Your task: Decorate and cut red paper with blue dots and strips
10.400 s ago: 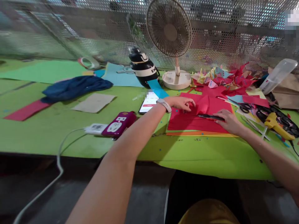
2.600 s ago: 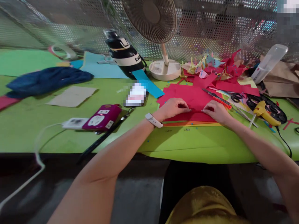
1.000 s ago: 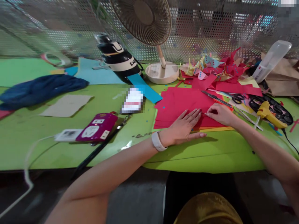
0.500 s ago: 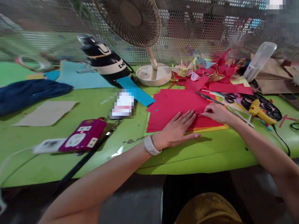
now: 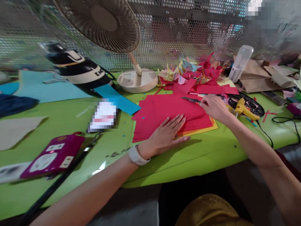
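Observation:
My left hand (image 5: 168, 133) lies flat with fingers spread on a stack of red paper (image 5: 160, 108), pressing its front part. A raised fold or loose edge runs across the red sheets to the right of those fingertips. Over the stack's right back corner, my right hand (image 5: 215, 108) has its fingers closed around the rear part of a slim, dark craft knife (image 5: 190, 99). The knife's pointed end faces left over the red paper; its handle is mostly hidden by the hand. Yellow-orange paper (image 5: 213, 125) peeks out beneath the stack.
A yellow glue gun (image 5: 246, 110) rests right of my right hand, by a black tray (image 5: 255, 102). Behind are folded paper shapes (image 5: 199, 70), a fan (image 5: 138, 81) and a clear bottle (image 5: 241, 64). Leftward lie a black bottle (image 5: 80, 70), blue strip (image 5: 117, 99) and purple power strip (image 5: 53, 155).
My right hand has left the red paper's fold beside my left fingers and moved back onto the craft knife. My left hand stays on the stack. The view has swung right.

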Motion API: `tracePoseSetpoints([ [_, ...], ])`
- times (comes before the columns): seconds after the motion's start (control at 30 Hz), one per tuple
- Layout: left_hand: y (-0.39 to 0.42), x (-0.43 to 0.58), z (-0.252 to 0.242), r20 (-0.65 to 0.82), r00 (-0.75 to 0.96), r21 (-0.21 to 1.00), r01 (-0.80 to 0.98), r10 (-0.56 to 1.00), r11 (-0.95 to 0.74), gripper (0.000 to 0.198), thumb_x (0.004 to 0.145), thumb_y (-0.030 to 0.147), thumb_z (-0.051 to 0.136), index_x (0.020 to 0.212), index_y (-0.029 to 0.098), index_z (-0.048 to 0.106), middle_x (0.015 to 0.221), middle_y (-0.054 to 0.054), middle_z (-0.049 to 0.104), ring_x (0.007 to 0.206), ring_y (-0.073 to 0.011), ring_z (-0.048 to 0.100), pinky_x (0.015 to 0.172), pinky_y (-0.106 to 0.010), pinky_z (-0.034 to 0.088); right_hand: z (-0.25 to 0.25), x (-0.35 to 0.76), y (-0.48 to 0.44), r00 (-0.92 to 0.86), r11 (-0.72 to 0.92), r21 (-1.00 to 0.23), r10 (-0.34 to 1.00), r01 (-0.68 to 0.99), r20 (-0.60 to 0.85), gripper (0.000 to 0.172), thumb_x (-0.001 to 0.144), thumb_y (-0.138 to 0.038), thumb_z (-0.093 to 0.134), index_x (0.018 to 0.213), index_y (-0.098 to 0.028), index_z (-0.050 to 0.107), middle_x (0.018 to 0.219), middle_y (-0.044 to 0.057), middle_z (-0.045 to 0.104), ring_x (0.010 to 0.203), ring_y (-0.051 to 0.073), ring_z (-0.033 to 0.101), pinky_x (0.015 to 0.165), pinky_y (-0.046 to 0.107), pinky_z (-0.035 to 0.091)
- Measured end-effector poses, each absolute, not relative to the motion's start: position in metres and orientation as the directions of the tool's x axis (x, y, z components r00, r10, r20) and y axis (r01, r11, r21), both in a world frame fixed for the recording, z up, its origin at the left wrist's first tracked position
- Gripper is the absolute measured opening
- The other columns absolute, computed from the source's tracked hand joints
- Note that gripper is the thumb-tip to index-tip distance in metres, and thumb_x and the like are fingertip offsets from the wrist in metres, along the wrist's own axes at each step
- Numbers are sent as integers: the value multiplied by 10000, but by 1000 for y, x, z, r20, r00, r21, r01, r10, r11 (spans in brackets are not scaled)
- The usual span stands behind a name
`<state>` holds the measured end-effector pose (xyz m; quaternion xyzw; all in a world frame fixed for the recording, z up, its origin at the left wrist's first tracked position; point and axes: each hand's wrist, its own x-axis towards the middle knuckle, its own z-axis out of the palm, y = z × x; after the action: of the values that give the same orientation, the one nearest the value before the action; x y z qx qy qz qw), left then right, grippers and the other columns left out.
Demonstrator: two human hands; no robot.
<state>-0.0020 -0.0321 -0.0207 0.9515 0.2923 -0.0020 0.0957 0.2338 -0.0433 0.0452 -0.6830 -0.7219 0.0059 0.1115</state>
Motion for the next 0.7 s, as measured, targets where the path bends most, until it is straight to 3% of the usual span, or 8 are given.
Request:
tracePoseSetpoints([
  [0.07, -32, -2, -24, -42, 827, 164, 559, 560, -813, 968, 899, 772, 94, 1544, 71, 262, 1621, -153, 223, 1512, -272, 201, 1227, -484, 142, 41, 218, -53, -168, 206, -139, 955, 969, 245, 301, 1011, -248, 411, 1022, -141, 692, 1054, 110, 726, 1008, 217, 646, 880, 338, 466],
  [0.17, -31, -3, -30, -7, 825, 144, 559, 564, -816, 991, 888, 790, 122, 1526, 56, 308, 1599, -186, 276, 1501, -289, 236, 1218, -497, 164, 16, 196, -69, -424, 441, -83, 890, 894, 169, 364, 1023, -330, 410, 1235, -138, 636, 1245, 118, 687, 1152, 232, 625, 1002, 371, 465],
  [0.23, -30, -3, -32, -12, 829, 143, 554, 559, -820, 1001, 875, 807, 159, 1537, 66, 284, 1605, -183, 257, 1504, -291, 225, 1217, -495, 162, -4, 192, -77, -456, 467, -40, 876, 883, 154, 505, 1007, -444, 424, 1361, -107, 552, 1416, 155, 574, 1321, 271, 525, 1095, 424, 420],
  [0.4, -30, -1, -29, -45, 819, 165, 570, 572, -805, 997, 867, 815, 208, 1562, 101, 225, 1621, -162, 220, 1510, -286, 208, 1223, -471, 136, -28, 204, -84, -512, 518, -21, 850, 855, 120, 686, 992, -544, 383, 1470, -54, 425, 1504, 183, 454, 1433, 277, 396, 1199, 461, 311],
  [0.7, -36, 3, -21, -60, 810, 169, 585, 584, -793, 992, 871, 810, 135, 1559, 104, 244, 1628, -154, 198, 1517, -278, 183, 1224, -453, 80, -29, 210, -86, -487, 497, -51, 863, 866, 132, 724, 995, -560, 355, 1468, -15, 415, 1513, 193, 419, 1441, 276, 377, 1204, 453, 319],
])
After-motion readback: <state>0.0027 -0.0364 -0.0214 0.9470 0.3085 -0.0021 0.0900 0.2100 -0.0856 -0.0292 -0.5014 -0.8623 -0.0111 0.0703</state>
